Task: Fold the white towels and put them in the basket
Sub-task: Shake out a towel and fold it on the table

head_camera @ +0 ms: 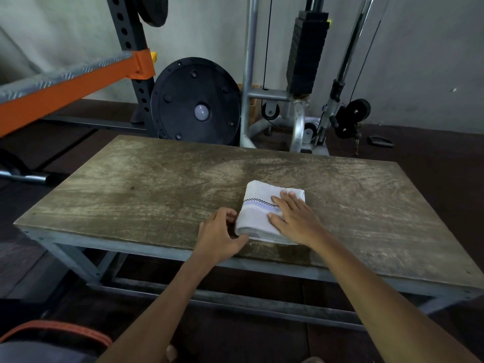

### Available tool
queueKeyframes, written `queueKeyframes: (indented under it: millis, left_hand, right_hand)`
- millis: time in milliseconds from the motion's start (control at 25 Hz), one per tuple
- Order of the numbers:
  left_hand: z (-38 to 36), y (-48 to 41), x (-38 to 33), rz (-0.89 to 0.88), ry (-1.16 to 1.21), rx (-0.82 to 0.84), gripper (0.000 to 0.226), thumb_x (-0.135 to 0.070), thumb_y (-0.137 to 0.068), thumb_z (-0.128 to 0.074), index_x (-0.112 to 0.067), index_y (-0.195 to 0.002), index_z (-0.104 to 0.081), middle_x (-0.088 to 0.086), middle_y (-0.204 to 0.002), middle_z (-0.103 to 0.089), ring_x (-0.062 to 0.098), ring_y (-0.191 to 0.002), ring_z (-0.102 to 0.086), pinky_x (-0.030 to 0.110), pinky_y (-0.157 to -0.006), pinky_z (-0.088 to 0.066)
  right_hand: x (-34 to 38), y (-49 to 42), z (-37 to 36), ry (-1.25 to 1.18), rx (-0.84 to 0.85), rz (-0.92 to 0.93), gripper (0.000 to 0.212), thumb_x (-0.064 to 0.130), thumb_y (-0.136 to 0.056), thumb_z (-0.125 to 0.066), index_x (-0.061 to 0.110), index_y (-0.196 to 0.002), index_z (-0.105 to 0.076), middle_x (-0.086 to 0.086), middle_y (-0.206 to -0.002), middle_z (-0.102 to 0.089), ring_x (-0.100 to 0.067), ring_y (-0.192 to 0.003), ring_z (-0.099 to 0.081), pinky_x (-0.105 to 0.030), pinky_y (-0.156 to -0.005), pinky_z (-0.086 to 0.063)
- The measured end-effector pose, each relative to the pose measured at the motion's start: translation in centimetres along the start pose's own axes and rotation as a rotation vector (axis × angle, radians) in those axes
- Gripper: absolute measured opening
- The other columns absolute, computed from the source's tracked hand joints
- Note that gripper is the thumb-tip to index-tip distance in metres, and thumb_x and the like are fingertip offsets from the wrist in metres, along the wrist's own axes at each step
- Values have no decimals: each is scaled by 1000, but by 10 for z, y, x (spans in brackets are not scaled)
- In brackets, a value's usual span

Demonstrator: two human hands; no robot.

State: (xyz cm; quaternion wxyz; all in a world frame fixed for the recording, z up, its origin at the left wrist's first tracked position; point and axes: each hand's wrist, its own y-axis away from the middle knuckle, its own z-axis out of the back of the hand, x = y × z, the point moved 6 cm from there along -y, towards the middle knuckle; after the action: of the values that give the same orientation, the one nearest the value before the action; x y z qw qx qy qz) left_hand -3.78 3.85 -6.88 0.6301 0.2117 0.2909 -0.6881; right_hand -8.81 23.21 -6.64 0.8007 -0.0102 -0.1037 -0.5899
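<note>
Orange-rimmed thing (pixel 56 328) at lower left, maybe the basket, mostly out of frame. Folded towel (pixel 258 218) sits near the tabletop's (pixel 146 184) front edge. Right hand (pixel 294 220) lies flat on it, left hand (pixel 218 233) pinches its left fold. Risk: a one-sided lift lets the layers splay open.
</note>
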Motion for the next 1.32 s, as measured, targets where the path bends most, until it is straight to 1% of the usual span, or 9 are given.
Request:
queueKeyframes:
  millis: [160,280,400,560,760,880,1000,1160,1320]
  left_hand:
    - [5,-14,-15,-34,150,-65,62,-58,-72,-42,-24,-123,-50,-7,-118,-55,14,-110,-50,43,-101,-40]
    - [-1,-34,-41,-242,-150,61,53,-39,-92,-40,-25,-142,-35,-6,-151,-31,13,-138,-25,40,-113,-21]
    - [-14,-44,-43,-263,-291,257,49,-35,-96,-40,-27,-144,-34,-4,-153,-28,17,-140,-22,41,-114,-22]
    - [-11,-29,-26,-98,-348,165,67,-62,-81,-31,-32,-140,-40,7,-133,-45,26,-125,-34,40,-102,-38]
    - [-9,27,-36,126,-42,-57,58,-49,-87,-55,-23,-136,-41,3,-127,-48,22,-115,-49,38,-86,-48]
    - [-8,38,-34,319,152,-109,53,-49,-79,-67,-17,-119,-50,-1,-111,-56,14,-94,-57,30,-72,-48]
    - [-13,35,-26,438,425,-2,33,-36,-82,-69,-12,-103,-59,-1,-83,-61,7,-62,-52,24,-52,-41]
    - [-26,40,-32,440,953,246,28,-21,-88,-64,-18,-115,-56,3,-66,-51,5,-38,-31,17,-34,-22]
    - [-26,42,-28,375,705,401,25,-30,-91,-60,-17,-112,-56,-5,-51,-47,10,-38,-43,20,-36,-30]
  right_hand:
    - [4,2,2,28,53,140,66,59,-95,-21,28,-151,-6,2,-161,7,-13,-147,11,-32,-117,5]
    - [-6,1,19,146,99,335,74,72,-85,-14,36,-150,-9,7,-159,6,-9,-144,14,-36,-116,9]
    - [-31,7,47,198,-93,72,57,53,-96,-32,30,-148,-24,-1,-159,-13,-16,-147,-2,-38,-117,-3]
    - [15,33,25,110,-187,-93,52,46,-95,-23,16,-130,-47,-3,-137,-48,-22,-130,-37,-39,-103,-27]
    - [17,13,25,288,106,-26,51,41,-101,-25,30,-150,-18,2,-160,-8,-20,-147,-1,-51,-114,-2]
    - [26,11,25,230,20,22,49,30,-102,-29,30,-150,-19,-2,-161,-5,-21,-148,2,-48,-117,0]
    - [31,16,5,64,-46,46,51,39,-102,-21,28,-151,-13,-3,-161,-5,-16,-148,1,-39,-118,-1]
    - [22,13,-2,61,-89,33,51,40,-102,-19,30,-151,-10,-2,-161,-4,-16,-148,1,-38,-119,1]
    - [21,11,-3,29,-98,38,51,40,-101,-20,30,-151,-14,0,-161,-6,-14,-148,0,-39,-120,0]
